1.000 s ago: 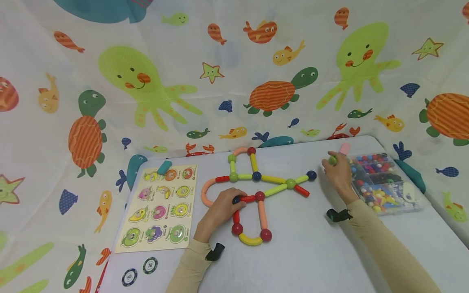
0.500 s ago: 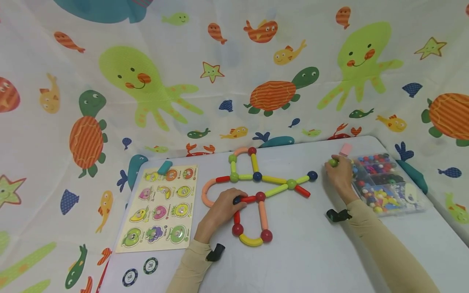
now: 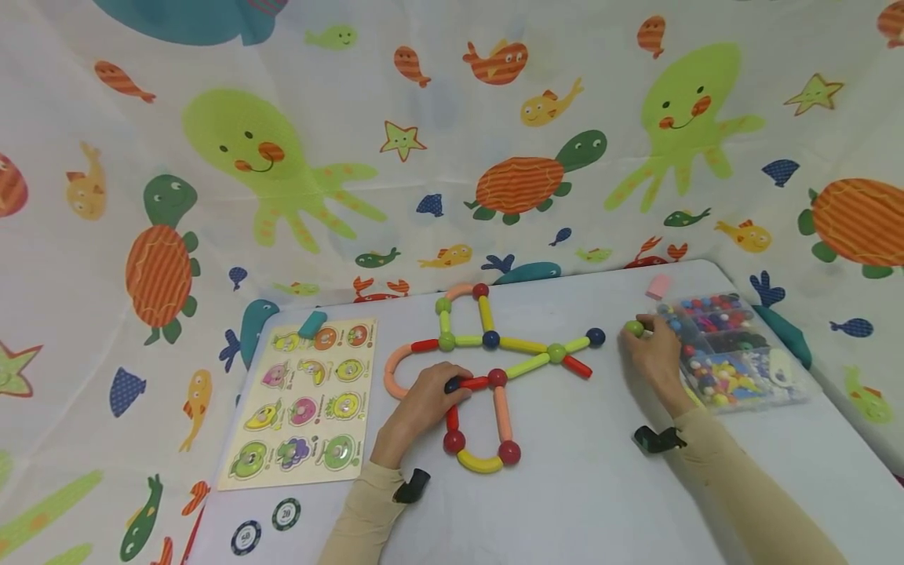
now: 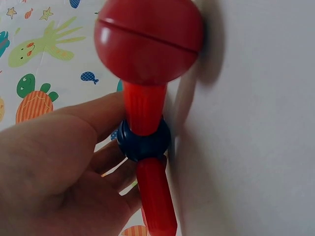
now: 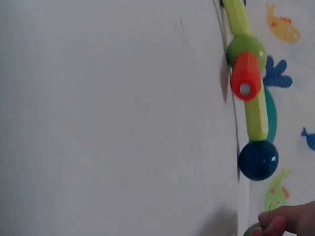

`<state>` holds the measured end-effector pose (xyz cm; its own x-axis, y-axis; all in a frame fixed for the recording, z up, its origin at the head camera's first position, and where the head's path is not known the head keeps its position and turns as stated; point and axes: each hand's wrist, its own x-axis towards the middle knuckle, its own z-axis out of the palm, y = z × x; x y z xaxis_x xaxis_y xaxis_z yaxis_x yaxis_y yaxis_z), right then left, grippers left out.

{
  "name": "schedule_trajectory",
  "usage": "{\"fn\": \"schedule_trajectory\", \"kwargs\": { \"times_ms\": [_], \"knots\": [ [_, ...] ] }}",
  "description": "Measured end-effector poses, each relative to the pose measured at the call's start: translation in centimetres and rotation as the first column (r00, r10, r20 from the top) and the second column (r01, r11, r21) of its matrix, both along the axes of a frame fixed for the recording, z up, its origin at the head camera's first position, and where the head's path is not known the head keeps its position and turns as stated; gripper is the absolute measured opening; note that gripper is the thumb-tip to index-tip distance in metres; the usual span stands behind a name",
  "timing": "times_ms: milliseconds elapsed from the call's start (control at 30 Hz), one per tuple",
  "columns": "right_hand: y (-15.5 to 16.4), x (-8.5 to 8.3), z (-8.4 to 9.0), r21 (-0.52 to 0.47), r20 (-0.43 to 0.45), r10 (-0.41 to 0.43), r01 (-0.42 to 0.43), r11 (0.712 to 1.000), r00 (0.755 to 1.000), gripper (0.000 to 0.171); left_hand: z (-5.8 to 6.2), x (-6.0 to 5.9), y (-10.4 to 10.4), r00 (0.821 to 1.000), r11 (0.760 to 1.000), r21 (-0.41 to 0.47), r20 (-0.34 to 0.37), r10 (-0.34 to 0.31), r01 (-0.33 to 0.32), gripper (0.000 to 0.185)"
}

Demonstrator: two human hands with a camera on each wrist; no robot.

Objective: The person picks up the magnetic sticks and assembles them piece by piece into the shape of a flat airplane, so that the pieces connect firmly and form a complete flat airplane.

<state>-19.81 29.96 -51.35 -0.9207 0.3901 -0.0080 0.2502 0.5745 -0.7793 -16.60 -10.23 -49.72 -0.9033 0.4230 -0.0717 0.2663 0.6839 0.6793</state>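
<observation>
My left hand [image 3: 424,400] pinches a dark blue ball [image 4: 143,140] between thumb and fingers. Two red sticks join that ball, one leading to a large red ball [image 4: 150,39] close to the left wrist camera. They are part of a flat shape of balls and sticks on the table, with a yellow curved stick [image 3: 480,461] at its near end. Off to the right, my right hand [image 3: 653,355] pinches a green ball [image 3: 634,328], just beyond the shape's end ball, a dark blue one [image 3: 595,337]. Only the green ball's edge shows in the right wrist view.
A clear compartment box [image 3: 798,396] of beads stands right of my right hand, a pink block [image 3: 659,286] behind it. Left lies a fruit puzzle board [image 3: 311,400] with a teal block [image 3: 312,324] on its top edge. Two round chips [image 3: 286,514] sit near the front left.
My right hand has lowered slightly toward the table with the green ball in its fingers. My left hand stays on the blue ball, and the head view has shifted a little.
</observation>
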Motion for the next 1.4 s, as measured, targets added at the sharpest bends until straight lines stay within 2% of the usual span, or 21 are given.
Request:
{"fn": "schedule_trajectory", "kwargs": {
  "times_ms": [233, 333, 533, 867, 1400],
  "knots": [
    [-1.1, 4.1, 0.4, 0.032, -0.023, 0.068, -0.067, 0.997, 0.997, 0.048, -0.2, -0.1, 0.0, 1.000, 1.000, -0.007, -0.006, 0.002, -0.002, 0.033],
    [-1.6, 5.8, 0.6, 0.026, -0.005, 0.104, -0.104, 0.994, 0.995, 0.048, -0.1, -0.1, 0.0, 1.000, 1.000, -0.008, -0.008, 0.001, -0.001, 0.033],
    [-2.8, 7.8, 0.5, 0.023, 0.028, 0.149, -0.149, 0.989, 0.988, 0.044, -0.1, 0.0, 0.0, 1.000, 1.000, 0.002, -0.009, 0.003, -0.003, 0.031],
    [-4.4, 8.1, 0.1, 0.025, 0.017, 0.180, -0.180, 0.983, 0.984, 0.044, -0.1, -0.1, 0.0, 1.000, 1.000, 0.004, -0.008, -0.004, 0.004, 0.031],
    [-4.9, 7.9, -0.1, 0.018, 0.023, 0.213, -0.213, 0.977, 0.977, 0.044, -0.1, -0.1, 0.0, 1.000, 1.000, 0.016, -0.005, -0.007, 0.007, 0.032]
  ]
}}
